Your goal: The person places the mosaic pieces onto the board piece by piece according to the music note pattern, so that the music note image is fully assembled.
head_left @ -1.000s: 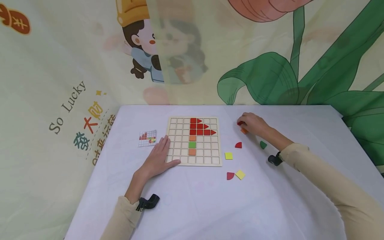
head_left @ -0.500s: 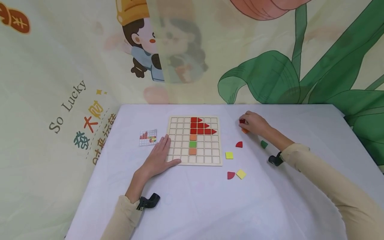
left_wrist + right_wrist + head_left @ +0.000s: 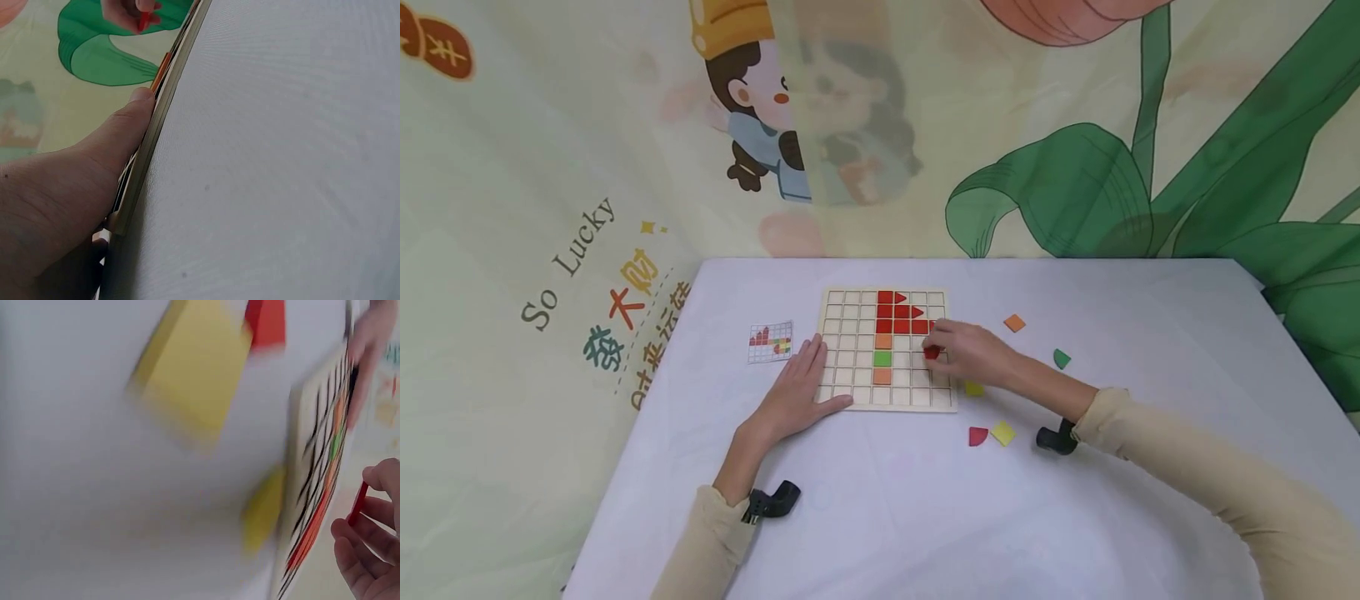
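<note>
My left hand [image 3: 793,387] rests along the left edge of a wooden grid board [image 3: 850,387], fingers straight and thumb at the front corner; the left wrist view shows the thumb [image 3: 119,128] along the board's side. Between thumb and fingertips, my right hand [image 3: 981,356] pinches a small red tile [image 3: 932,352], held over the board's right columns. Seen edge-on in the right wrist view, the red tile [image 3: 358,503] looks thin. Red squares [image 3: 886,312] and red triangles fill part of the upper rows. Below them sit orange, green [image 3: 882,358] and orange squares in one column.
A printed pattern card [image 3: 770,342] lies left of the board. To the right lie an orange square [image 3: 1015,322], a green quarter-circle [image 3: 1062,358] and a partly covered yellow square [image 3: 974,388]. Nearer me are a red quarter-circle [image 3: 977,436] and another yellow square [image 3: 1003,433].
My right hand has carried the red tile from the back right leftward over the board, uncovering the orange square and hiding a red quarter-circle. My left hand has stayed in place.
</note>
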Motion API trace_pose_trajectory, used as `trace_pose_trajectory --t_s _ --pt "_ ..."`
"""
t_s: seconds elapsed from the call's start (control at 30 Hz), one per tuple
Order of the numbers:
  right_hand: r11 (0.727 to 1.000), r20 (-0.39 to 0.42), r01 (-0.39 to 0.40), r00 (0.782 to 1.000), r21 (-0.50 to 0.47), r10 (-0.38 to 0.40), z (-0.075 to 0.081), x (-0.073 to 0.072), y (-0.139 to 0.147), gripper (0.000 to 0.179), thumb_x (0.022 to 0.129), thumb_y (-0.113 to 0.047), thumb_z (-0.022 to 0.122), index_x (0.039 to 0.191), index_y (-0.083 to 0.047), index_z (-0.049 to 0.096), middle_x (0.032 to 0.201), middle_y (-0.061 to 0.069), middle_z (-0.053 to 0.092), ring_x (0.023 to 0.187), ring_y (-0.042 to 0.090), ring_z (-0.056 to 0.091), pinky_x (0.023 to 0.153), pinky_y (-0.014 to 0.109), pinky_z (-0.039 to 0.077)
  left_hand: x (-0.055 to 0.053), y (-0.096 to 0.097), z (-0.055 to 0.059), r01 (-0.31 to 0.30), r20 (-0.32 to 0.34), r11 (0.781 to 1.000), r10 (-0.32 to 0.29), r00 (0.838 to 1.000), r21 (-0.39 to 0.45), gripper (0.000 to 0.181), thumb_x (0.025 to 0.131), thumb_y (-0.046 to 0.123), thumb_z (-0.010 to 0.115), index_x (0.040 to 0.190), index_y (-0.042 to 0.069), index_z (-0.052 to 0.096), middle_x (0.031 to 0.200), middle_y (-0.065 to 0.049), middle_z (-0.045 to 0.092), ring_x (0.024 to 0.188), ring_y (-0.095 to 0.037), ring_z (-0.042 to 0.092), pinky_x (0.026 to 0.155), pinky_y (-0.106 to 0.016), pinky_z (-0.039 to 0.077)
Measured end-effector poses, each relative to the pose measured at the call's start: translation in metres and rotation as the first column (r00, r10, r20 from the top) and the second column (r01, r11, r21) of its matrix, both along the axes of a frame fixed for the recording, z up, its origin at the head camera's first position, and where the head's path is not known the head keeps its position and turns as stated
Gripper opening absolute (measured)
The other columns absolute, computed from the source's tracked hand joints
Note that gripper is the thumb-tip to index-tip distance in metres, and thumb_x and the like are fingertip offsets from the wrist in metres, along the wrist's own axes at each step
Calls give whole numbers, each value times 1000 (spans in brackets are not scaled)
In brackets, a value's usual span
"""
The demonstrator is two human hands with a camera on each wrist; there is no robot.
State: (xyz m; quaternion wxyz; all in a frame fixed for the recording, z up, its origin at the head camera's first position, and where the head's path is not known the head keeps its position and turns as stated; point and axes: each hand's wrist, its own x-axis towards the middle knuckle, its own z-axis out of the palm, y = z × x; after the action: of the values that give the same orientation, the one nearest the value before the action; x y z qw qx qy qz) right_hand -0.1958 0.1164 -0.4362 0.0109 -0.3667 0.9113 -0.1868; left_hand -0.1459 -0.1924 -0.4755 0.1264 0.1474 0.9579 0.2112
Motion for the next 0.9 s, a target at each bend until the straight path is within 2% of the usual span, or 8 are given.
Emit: trace_pose_trajectory --t_s 0.13,0.3,0.4,0.53,0.7,0.9 --pt "991 -39 -130 991 17 131 -6 19 -31 20 86 -21 72 104 -12 73 96 -1 66 83 10 57 72 20 54 -1 1 0 2 -6 1000 -2 1000 -1 103 88 62 57 155 2 8 166 -10 0 154 -28 -1 125 -48 10" --pt "984 -87 -174 980 44 177 -14 29 -53 10 86 -18 68 95 -15 70 89 -3 62 78 9 53 67 17 49 0 0 1 7 -11 1000 -7 1000 1 102 88 61 57 155 1 9 165 -11 1 154 -29 1 125 -49 10" --pt "980 -121 -191 973 62 197 -17 31 -62 5 86 -16 68 91 -15 68 86 -3 60 78 10 52 66 18 49 0 -1 1 4 -12 1000 -4 1000 0 102 88 61 57 155 0 9 165 -12 2 154 -30 1 125 -49 10" --pt "970 -148 -221 961 104 235 -19 33 -69 5 88 -17 68 91 -13 68 91 -1 62 82 12 55 72 19 52 0 0 1 0 -12 1000 0 1000 -4 102 88 61 57 155 0 10 165 -13 3 153 -30 2 125 -49 10" --pt "961 -121 -252 957 114 265 -17 34 -70 14 90 -18 69 101 -8 73 100 3 66 90 14 59 83 21 54 -1 1 0 0 -8 1000 0 1000 -16 102 88 61 57 155 0 9 165 -13 2 153 -31 1 125 -49 10" --pt "954 -95 -273 954 124 285 -13 34 -70 18 89 -12 69 107 -7 73 105 5 68 96 16 63 87 22 55 -1 0 0 1 -4 1000 -1 1000 -17 102 89 61 57 155 0 9 165 -13 2 153 -30 1 125 -49 10"
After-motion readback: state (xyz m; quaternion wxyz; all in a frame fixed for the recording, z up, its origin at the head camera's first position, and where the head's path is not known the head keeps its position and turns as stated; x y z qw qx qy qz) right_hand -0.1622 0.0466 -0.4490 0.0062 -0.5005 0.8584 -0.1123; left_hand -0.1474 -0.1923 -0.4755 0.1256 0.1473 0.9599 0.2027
